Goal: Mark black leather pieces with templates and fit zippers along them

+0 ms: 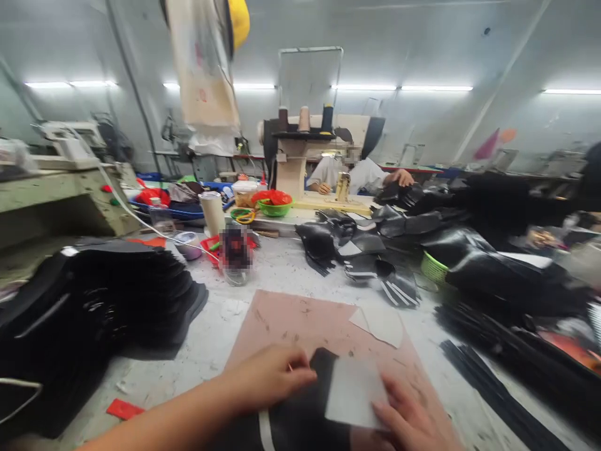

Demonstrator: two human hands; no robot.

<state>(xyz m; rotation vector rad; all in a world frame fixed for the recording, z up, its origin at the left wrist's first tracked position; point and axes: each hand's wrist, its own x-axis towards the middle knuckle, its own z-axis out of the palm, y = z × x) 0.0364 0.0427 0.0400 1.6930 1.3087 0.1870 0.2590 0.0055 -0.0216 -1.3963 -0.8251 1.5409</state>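
Observation:
A black shoe-upper piece (300, 413) lies on a pink cutting mat (300, 322) at the table's near edge. A white patch (353, 391) sits on the black piece. My left hand (270, 376) rests on the black piece's left side with its fingers curled and pressed down. My right hand (408, 419) lies flat, fingers stretched out, against the white patch's lower right corner. Another white patch (381, 322) lies loose farther back on the mat.
A tall stack of black pieces (107, 294) fills the left. More black uppers (469, 250) and black strips (493, 388) crowd the right. A blurred jar (236, 254), cups and bowls stand behind the mat. Another person (357, 172) sits at a sewing machine (300, 150) beyond.

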